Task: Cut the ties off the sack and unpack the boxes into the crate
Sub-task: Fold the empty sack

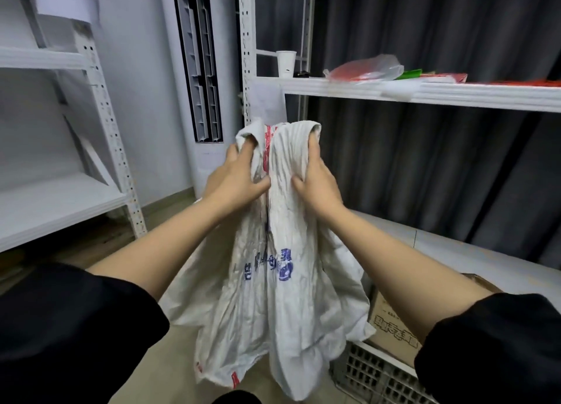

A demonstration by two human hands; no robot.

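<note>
sack [282,267]: limp, held up off the floor
left hand [239,173]: grips its top
right hand [315,179]: grips its top

Sack [282,267]: crinkled matt white woven plastic, blue and red print; box [394,327]: matt brown cardboard; crate [373,373]: grey plastic lattice; shelf [425,92]: white painted perforated metal; bag [370,68]: glossy clear film; curtain [440,160]: matt dark cloth.
</note>
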